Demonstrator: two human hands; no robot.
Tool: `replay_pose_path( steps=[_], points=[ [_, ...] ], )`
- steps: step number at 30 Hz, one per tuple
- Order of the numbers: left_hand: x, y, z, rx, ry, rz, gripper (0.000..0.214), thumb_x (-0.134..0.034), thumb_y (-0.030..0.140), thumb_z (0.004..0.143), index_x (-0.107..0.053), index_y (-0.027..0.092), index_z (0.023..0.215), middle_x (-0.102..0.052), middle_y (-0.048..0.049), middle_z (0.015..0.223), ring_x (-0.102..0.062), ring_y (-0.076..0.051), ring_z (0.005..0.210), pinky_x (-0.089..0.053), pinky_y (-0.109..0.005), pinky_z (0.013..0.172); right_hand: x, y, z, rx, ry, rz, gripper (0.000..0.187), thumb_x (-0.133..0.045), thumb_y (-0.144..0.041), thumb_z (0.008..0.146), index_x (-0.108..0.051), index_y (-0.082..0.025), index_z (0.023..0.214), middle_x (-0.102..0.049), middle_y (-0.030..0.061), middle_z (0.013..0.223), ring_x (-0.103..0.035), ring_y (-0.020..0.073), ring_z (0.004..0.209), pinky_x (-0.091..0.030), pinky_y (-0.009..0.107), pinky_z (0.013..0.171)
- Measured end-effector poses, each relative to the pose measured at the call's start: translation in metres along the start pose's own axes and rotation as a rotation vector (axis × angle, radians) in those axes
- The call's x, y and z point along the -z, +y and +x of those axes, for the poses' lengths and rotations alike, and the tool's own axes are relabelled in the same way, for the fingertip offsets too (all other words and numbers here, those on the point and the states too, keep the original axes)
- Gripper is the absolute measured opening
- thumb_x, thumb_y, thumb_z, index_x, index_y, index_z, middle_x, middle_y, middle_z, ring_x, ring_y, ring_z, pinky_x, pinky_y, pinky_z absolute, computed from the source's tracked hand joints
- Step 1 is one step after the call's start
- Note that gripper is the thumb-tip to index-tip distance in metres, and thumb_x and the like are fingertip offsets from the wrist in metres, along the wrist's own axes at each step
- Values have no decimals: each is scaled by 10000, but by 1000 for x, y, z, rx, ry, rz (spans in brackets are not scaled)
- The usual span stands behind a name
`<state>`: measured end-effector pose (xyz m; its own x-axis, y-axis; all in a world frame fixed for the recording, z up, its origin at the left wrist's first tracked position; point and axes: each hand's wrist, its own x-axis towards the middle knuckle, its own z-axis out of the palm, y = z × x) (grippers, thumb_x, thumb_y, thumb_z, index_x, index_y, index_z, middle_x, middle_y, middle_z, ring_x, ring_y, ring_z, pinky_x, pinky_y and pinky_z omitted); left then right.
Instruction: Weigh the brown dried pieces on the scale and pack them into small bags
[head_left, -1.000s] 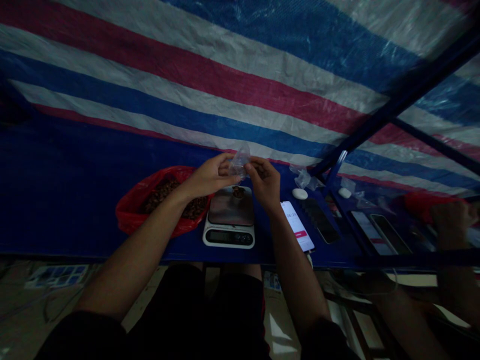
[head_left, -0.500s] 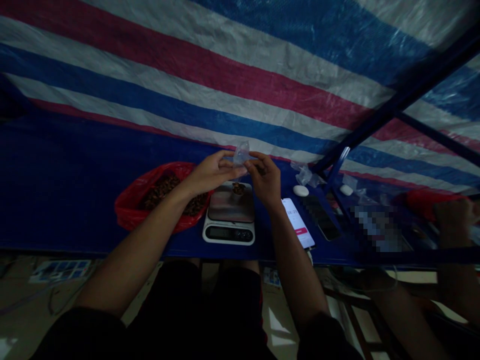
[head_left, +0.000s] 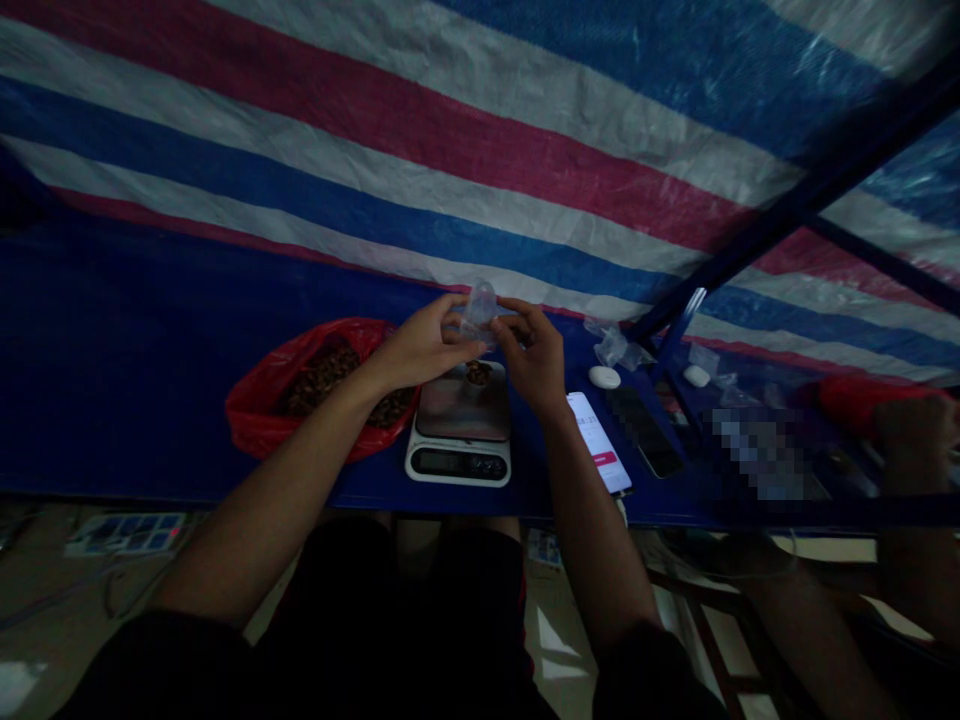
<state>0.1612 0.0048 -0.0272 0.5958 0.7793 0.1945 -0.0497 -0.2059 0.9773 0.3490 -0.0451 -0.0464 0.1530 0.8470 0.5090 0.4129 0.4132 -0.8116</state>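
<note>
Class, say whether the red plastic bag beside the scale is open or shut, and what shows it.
The red plastic bag is open: its mouth spreads wide, showing the dark brown pieces inside.

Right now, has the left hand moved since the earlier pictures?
Yes, slightly: the left hand sits a little further right against the kitchen scale, toward the clear plastic bag.

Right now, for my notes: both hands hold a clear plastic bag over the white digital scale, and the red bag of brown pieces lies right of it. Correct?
No: the red bag lies left of the scale, in the head view.
</note>
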Motion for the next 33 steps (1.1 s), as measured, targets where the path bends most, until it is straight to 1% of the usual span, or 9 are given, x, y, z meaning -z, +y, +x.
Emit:
replay_pose_path(
  steps=[3,6,12,17,21,25,29,33],
  points=[
    [0,2,-2,7,-14,10,644,-792,228,849,-515,154,1426,-760,-150,1267,-759,-279,1144,-626,-429,961,1,5,0,27,-10,17,303,-691,-398,1003,-673,-290,1285,-816,40,1021,-778,234,982,-620,428,915],
    [0,4,-5,24,-14,70,647,-772,223,873,-496,149,1453,-775,-147,1215,-766,-284,1124,-615,-454,976,2,5,0,20,-27,-6,307,-689,-406,1009,-673,-296,1296,-816,39,1021,-774,235,976,-625,438,914],
    [-1,5,-7,39,-28,103,688,-766,245,879,-462,148,1489,-767,-157,1230,-764,-296,1135,-613,-470,978,5,3,-2,1,-61,-2,333,-701,-374,995,-667,-282,1313,-817,48,1022,-773,243,967,-624,442,908],
    [-3,4,-9,-8,-29,162,741,-784,266,853,-459,148,1508,-763,-171,1264,-754,-322,1180,-609,-496,1001,7,4,-2,12,-58,-23,328,-705,-370,986,-674,-257,1293,-815,47,996,-768,232,936,-608,418,876],
    [-3,4,-10,-30,-36,193,758,-773,275,857,-445,149,1528,-761,-183,1291,-750,-326,1201,-606,-499,1013,7,1,-3,12,-69,-13,333,-701,-386,989,-671,-259,1296,-818,40,972,-768,227,906,-606,409,852],
    [-1,7,-12,-52,-57,228,824,-791,286,845,-413,143,1563,-752,-196,1315,-747,-334,1208,-597,-512,1031,8,-3,-4,33,-76,1,329,-716,-379,980,-681,-265,1286,-819,29,942,-766,223,864,-607,409,831],
    [0,8,-14,-62,-58,302,880,-820,309,830,-404,169,1592,-741,-189,1332,-739,-350,1214,-590,-534,1043,10,-3,-5,66,-78,-1,332,-723,-381,973,-688,-259,1280,-815,21,924,-757,207,829,-600,390,799],
    [-1,9,-16,-64,-39,379,925,-837,350,824,-390,175,1614,-743,-177,1295,-738,-355,1199,-578,-550,1058,12,-3,-5,81,-92,-5,339,-729,-400,972,-696,-262,1279,-812,20,912,-749,199,804,-598,384,780]
  ],
)
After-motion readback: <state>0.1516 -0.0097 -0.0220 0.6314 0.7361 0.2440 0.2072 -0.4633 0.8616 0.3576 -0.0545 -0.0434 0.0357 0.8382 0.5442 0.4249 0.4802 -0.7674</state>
